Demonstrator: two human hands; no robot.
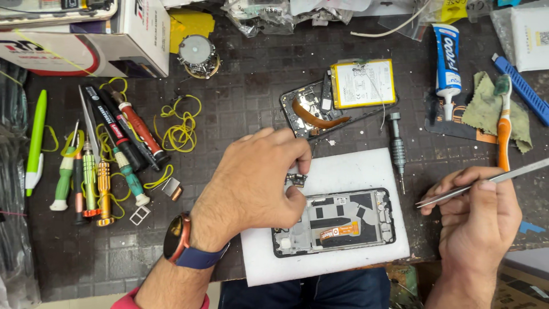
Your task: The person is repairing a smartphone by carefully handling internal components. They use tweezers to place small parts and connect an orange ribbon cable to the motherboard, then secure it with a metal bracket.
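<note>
1. Left hand (257, 183), wearing a wrist watch (176, 237), sits over the left end of the white foam pad (366, 169). Thumb and forefinger are closed in a fine pinch on a small circuit board piece (297, 180); remaining fingers curled. The piece is held just above the near-left corner of the opened phone frame (334, 222), close to it; whether it touches, I cannot tell.

2. Right hand (477, 220) is at the right edge of the pad, closed in a pen-style grip around metal tweezers (486, 182). The tips point left toward the frame but stay well apart from it.

3. The phone frame lies flat on the pad, internals up, with an orange strip across its middle.

4. Handling judgement, circuit piece: very light, thin, rigid, probably brittle at its connectors. Best held by its bare edges, as the pinch appears to do; pressing on components or bending it risks damage. Small enough to slip from bare fingertips.

5. Handling judgement, phone frame: stiff, but its exposed parts look delicate; steady it by the outer rim only.

6. Far of the pad: a second phone body (311, 111) with a brown flex cable, and a yellow-edged battery (363, 83) resting on its right part. A grey screwdriver (397, 149) lies just right of it.

7. Far right: glue tube (446, 60), green cloth (492, 109), orange toothbrush (503, 129), blue pry tool (521, 86).

8. Left of the mat: a row of coloured screwdrivers (97, 171), yellow rubber bands (180, 129), a green pen (35, 140). Cardboard box (114, 34) at far left.
</note>
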